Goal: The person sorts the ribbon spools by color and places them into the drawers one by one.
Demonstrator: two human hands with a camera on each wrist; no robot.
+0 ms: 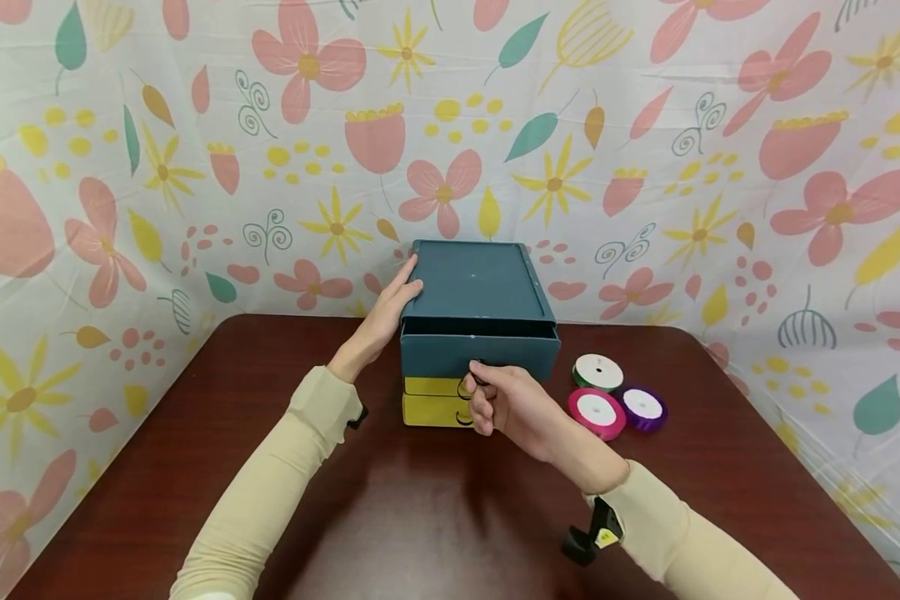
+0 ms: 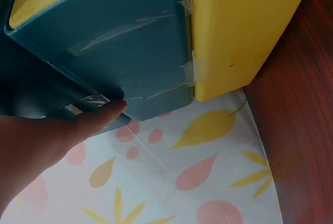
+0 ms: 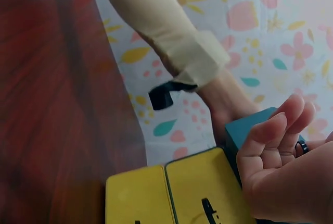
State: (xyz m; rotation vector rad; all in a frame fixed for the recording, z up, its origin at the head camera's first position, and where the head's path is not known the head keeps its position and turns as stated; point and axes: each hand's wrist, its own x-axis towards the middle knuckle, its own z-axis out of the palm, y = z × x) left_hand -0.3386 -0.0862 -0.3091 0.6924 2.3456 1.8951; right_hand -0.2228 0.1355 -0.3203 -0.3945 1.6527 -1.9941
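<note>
A small drawer cabinet (image 1: 468,279) with a teal top stands at the far middle of the table. Its teal top drawer (image 1: 435,354) is pulled partly out, leaving a dark gap behind the front. Below it are two yellow drawers (image 1: 429,410), both pushed in, with black loop handles. My left hand (image 1: 378,323) lies against the cabinet's left side near the upper edge, fingers extended; its thumb touches the teal wall in the left wrist view. With thumb and curled fingers, my right hand (image 1: 523,408) pinches the top drawer's black loop handle (image 3: 302,148). The drawer's inside is hidden.
To the right of the cabinet lie three ribbon spools: a green-edged one (image 1: 598,372), a pink one (image 1: 597,412) and a purple one (image 1: 643,407). A flower-printed cloth (image 1: 442,196) hangs behind the dark red wooden table (image 1: 420,517).
</note>
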